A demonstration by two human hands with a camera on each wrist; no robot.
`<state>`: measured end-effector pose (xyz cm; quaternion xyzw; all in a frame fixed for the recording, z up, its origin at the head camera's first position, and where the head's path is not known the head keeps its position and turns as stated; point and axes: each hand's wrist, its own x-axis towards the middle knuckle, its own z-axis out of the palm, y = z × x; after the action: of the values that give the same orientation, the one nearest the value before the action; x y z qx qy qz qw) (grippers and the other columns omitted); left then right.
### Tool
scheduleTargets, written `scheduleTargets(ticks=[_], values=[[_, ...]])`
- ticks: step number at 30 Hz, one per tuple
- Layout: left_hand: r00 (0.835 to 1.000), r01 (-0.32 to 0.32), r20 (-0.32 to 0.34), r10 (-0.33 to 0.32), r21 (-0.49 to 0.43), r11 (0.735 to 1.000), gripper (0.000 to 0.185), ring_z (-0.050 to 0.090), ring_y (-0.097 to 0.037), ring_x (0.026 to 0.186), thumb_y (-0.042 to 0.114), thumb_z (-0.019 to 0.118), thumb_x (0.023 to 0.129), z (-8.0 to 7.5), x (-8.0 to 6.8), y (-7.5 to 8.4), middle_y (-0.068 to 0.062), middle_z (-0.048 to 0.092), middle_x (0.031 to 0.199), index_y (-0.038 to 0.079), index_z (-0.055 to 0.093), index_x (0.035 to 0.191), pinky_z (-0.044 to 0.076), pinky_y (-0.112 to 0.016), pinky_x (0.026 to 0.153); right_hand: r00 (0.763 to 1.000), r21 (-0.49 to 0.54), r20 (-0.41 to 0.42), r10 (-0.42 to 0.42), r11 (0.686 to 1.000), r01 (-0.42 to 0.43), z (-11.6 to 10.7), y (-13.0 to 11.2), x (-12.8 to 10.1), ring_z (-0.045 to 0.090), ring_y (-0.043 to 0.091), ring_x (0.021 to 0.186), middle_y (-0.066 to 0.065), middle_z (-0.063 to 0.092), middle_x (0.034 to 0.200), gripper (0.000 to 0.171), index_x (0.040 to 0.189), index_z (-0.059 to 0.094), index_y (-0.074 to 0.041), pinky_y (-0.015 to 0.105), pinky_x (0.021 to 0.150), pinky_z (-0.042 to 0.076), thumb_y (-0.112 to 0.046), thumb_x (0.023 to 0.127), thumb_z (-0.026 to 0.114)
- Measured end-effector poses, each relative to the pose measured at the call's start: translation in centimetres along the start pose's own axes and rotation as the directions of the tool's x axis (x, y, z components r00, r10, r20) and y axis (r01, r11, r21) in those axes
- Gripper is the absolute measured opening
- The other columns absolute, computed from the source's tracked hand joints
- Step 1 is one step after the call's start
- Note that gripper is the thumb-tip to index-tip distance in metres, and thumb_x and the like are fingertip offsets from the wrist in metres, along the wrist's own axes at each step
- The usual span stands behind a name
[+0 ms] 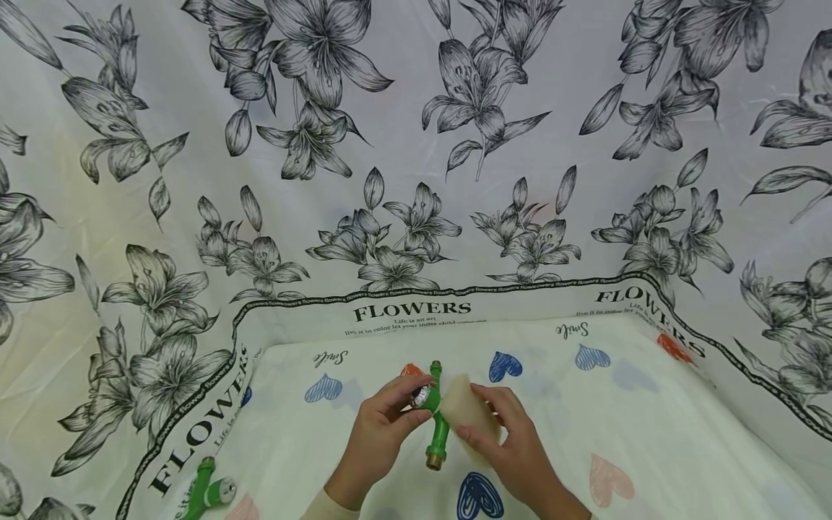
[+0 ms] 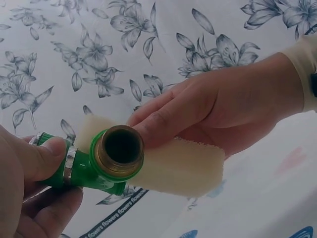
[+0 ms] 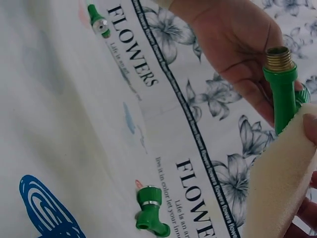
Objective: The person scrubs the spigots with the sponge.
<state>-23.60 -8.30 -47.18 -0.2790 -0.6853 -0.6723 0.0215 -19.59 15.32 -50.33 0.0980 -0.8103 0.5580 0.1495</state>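
Observation:
My left hand [image 1: 383, 426] pinches the silver-capped side knob of a green pipe valve [image 1: 440, 433], a straight tube with brass threaded ends. In the left wrist view one threaded opening of the valve [image 2: 94, 171] faces the camera. A cream-coloured sponge [image 1: 469, 415] is gripped in my right hand [image 1: 513, 440], thumb on one side and fingers on the other. The sponge [image 3: 277, 183] lies against the valve's green body, overlapping part of it in the right wrist view. Both hands are raised over the cloth-covered surface.
Another green valve [image 1: 206, 491] with a silver cap lies at the lower left on the heart-printed cloth [image 1: 552, 412]. In the right wrist view a green fitting [image 3: 151, 210] lies near the printed border. A flower-patterned curtain [image 1: 416, 144] rises behind and at the sides.

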Motion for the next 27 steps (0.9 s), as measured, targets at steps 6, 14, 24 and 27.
scheduleTargets(ticks=[6, 14, 24, 27], values=[[0.999, 0.020, -0.037, -0.020, 0.007, 1.000, 0.044, 0.064, -0.036, 0.133, -0.002, 0.079, 0.098, 0.0, 0.2, -0.2, -0.024, 0.063, 0.140, 0.008, 0.073, 0.140, 0.056, -0.039, 0.102, 0.998, 0.039, 0.064, -0.009, 0.999, 0.007, 0.2, -0.2, -0.6, 0.060, 0.017, 0.116, -0.011, 0.061, 0.131, 0.055, 0.147, 0.065, -0.028, 0.036, 0.098, 0.056, -0.033, 0.097, 0.087], [0.996, 0.017, -0.086, -0.016, 0.016, 1.000, 0.046, 0.067, -0.035, 0.128, -0.004, 0.078, 0.098, 0.0, 0.1, -0.7, -0.017, 0.066, 0.136, 0.010, 0.072, 0.142, 0.058, -0.039, 0.100, 0.984, 0.072, 0.157, -0.082, 0.995, 0.072, 0.6, -0.6, -1.5, 0.059, 0.019, 0.113, -0.007, 0.061, 0.133, 0.054, 0.149, 0.063, -0.029, 0.037, 0.094, 0.058, -0.033, 0.099, 0.085], [0.992, 0.036, -0.121, -0.033, 0.024, 0.999, 0.046, 0.071, -0.030, 0.120, -0.003, 0.079, 0.097, 0.1, -0.1, -1.0, -0.017, 0.068, 0.135, 0.012, 0.073, 0.141, 0.060, -0.038, 0.097, 0.955, 0.104, 0.203, -0.215, 0.975, 0.197, 1.0, -0.2, -2.0, 0.061, 0.017, 0.114, -0.005, 0.062, 0.133, 0.057, 0.151, 0.061, -0.028, 0.035, 0.098, 0.058, -0.028, 0.099, 0.085], [0.991, 0.049, -0.125, -0.045, 0.022, 0.999, 0.046, 0.071, -0.029, 0.120, -0.005, 0.079, 0.097, 0.1, -0.1, -0.9, -0.020, 0.067, 0.135, 0.012, 0.074, 0.140, 0.060, -0.037, 0.096, 0.954, 0.102, 0.200, -0.223, 0.973, 0.206, 1.0, -0.2, -2.0, 0.061, 0.017, 0.115, -0.005, 0.062, 0.133, 0.057, 0.151, 0.061, -0.027, 0.034, 0.098, 0.058, -0.028, 0.099, 0.085]])
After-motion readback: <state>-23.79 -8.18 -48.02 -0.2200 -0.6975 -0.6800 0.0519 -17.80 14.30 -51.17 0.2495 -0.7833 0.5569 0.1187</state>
